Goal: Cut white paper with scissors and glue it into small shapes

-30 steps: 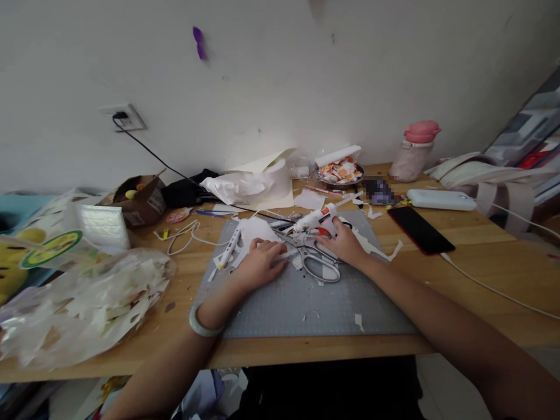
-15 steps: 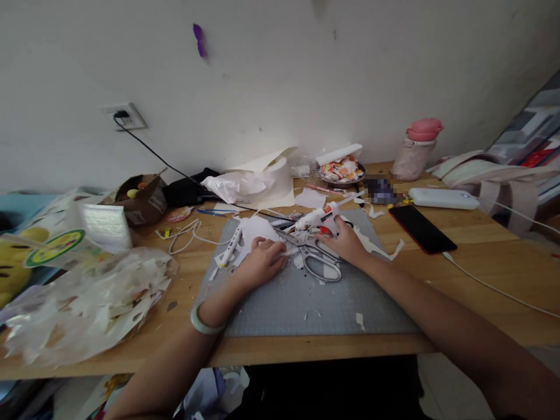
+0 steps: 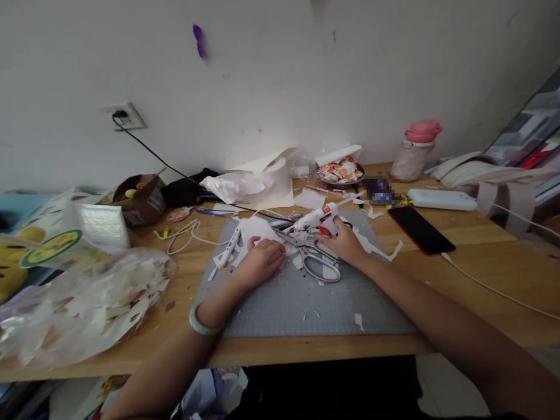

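Head view, left hand curled shut on paper scraps, right hand gripping glue gun, forearms outstretched.

Light wooden desk, smooth, faint sheen. Matt grey cutting mat with a fine grid, rubbery look. Shiny bare metal scissors. White glossy plastic glue gun with red bits. Matt white paper scraps all over. Crinkly clear plastic bag, pretty reflective. Glossy black glass phone. Brown cardboard box, dull and rough. Smooth pale bangle, jade-like polish.
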Tool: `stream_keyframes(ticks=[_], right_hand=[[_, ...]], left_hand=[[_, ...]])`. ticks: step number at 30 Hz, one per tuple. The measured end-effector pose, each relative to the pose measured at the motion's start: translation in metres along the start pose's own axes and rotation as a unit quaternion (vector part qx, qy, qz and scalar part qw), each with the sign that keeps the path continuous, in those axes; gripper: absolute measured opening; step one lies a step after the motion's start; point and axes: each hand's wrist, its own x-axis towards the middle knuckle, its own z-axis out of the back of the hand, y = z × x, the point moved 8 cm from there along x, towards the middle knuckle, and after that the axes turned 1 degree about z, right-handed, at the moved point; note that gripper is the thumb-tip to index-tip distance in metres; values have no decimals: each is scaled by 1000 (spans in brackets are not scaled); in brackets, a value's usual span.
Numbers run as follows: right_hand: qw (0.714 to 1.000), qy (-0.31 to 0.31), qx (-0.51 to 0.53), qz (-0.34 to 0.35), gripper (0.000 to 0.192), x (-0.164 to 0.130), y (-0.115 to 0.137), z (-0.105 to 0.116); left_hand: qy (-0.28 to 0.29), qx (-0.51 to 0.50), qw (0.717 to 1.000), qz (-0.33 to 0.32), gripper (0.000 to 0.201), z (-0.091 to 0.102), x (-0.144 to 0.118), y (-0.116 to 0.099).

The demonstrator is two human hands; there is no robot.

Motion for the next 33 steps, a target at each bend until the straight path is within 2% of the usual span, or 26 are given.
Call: stream_keyframes(ticks=[14, 20, 29, 33], right_hand=[[1000, -8, -23, 8, 39, 0, -1, 1], [1000, -7, 0, 20, 38, 0, 1, 0], [1000, 1, 4, 8, 39, 0, -2, -2], [1000, 1, 14, 10, 39, 0, -2, -2]], left_hand=[[17, -20, 1000, 0, 11, -7, 0, -1], [26, -33, 999, 16, 13, -7, 1, 1], [22, -22, 999, 15, 10, -6, 0, -2], [-11, -17, 1000, 23, 11, -2, 0, 0]])
